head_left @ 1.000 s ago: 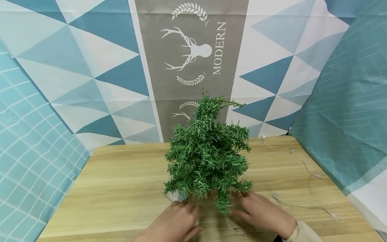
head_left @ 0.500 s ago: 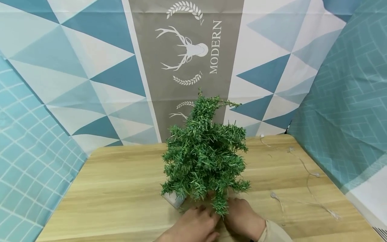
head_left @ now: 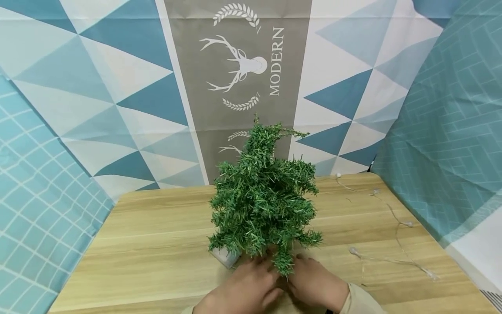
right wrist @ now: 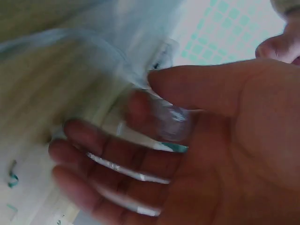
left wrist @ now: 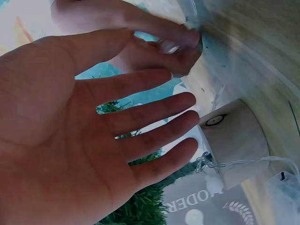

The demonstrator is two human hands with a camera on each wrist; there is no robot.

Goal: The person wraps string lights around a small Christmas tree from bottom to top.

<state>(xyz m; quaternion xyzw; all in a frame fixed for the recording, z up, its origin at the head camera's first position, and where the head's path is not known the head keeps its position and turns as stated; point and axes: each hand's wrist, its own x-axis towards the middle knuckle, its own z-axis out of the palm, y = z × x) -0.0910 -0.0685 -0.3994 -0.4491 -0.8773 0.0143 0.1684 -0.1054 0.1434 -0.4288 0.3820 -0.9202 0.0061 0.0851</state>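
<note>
A small artificial Christmas tree (head_left: 262, 196) stands upright mid-table, its lower branches overlapping both hands in the head view. My right hand (head_left: 315, 283) is at the front of its base; thumb and index finger pinch a clear bulb (right wrist: 172, 123) of a string light, whose wire (right wrist: 61, 33) runs off across the right wrist view. Close beside it is my left hand (head_left: 247, 285), which the left wrist view shows palm up with straight fingers (left wrist: 154, 110) and nothing in them. The tree's pale round base (left wrist: 241, 140) has wire twisted next to it.
A clear battery box (head_left: 226, 256) lies left of the base under the branches. More of the light string (head_left: 398, 261) is strewn over the table's right side. Printed cloth (head_left: 133, 87) hangs behind the wooden table (head_left: 149, 253).
My right hand has moved left, in toward the tree's front, and my left hand has shifted right to meet it. The wire loop at the front has gone from view.
</note>
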